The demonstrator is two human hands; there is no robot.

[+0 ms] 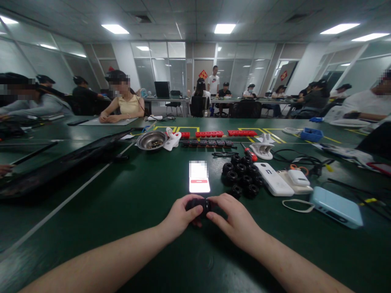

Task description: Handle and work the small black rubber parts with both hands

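Note:
Just below a lit phone (200, 185), my left hand (179, 212) grips a small black cylindrical part (199, 203) between thumb and fingers. On the part's right end are the thumb and forefinger of my right hand (233, 217), closed around it. The part's details are too dark to make out. Several black round parts with ring-shaped ends (244, 175) lie heaped to the right of the phone, beyond my right hand.
Right of the heap lie a white power bank (273, 179) and a light-blue box-shaped device (336, 206) with a strap. Farther back are a steel bowl (152, 140), red trays (209, 134), a black strip (209, 144) and a blue basket (311, 134). People sit around.

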